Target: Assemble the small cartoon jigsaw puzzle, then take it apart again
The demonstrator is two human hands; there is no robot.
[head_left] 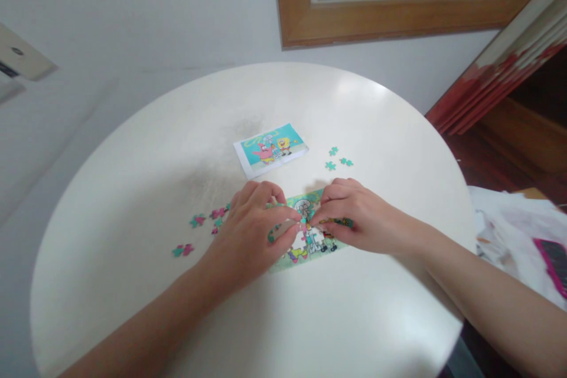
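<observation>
A partly assembled jigsaw puzzle (315, 243) with cartoon figures lies on the white table under both hands, with white gaps in its middle. My left hand (254, 221) reaches in from the left, thumb and forefinger closed at a small puzzle piece (304, 226) near the puzzle's centre. From the right, my right hand (354, 212) pinches at the same spot, its fingertips almost meeting those of the left. Fingers cover much of that piece and parts of the puzzle. Several loose pink and teal pieces (183, 250) lie left of my left hand, some partly hidden by it.
A printed reference picture (274, 150) lies beyond the puzzle. Three loose teal pieces (331, 165) sit to its right. The round white table (133, 307) stands against the wall by a window. Right of it are white papers (509, 236) and a pink-edged phone-like object (551, 263).
</observation>
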